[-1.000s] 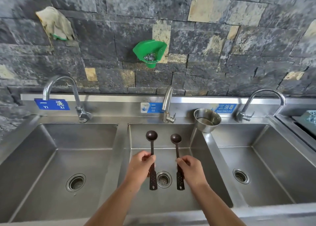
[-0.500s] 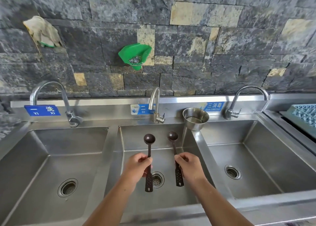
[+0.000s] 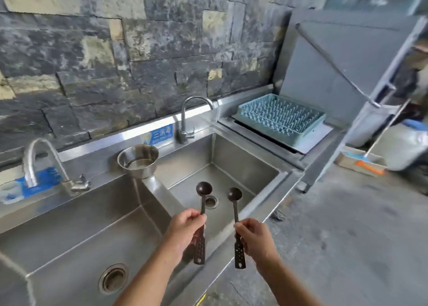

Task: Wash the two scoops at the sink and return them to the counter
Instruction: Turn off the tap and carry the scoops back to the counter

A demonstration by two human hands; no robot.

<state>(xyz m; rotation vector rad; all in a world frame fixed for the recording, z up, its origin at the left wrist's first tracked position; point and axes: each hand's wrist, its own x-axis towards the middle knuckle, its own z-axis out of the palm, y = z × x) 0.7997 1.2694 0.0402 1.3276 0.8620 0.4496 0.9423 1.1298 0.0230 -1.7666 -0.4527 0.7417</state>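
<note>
My left hand (image 3: 185, 227) pinches one dark scoop (image 3: 202, 205) partway down its handle, thumb on top and fingers curled under. My right hand (image 3: 254, 238) grips the other scoop (image 3: 235, 210) the same way. Both sit just below the centre of the frame, side by side but apart, with their small round bowls pointing away from me. They are held in the air over the right-hand basin (image 3: 231, 153) and touch nothing.

They look light and stiff, with a thin shaft widening to a flat, perforated end. I judge that if they are wet the narrow shaft will slip and twist, so the flat holed part is the surer place to hold.

Beyond the basin's drain, a gooseneck faucet (image 3: 185, 120) stands at the back rim. A steel bowl (image 3: 138, 158) sits on the divider left of centre. A blue-green dish rack (image 3: 281, 118) lies at the upper right. I cannot tell which surface is the counter.
</note>
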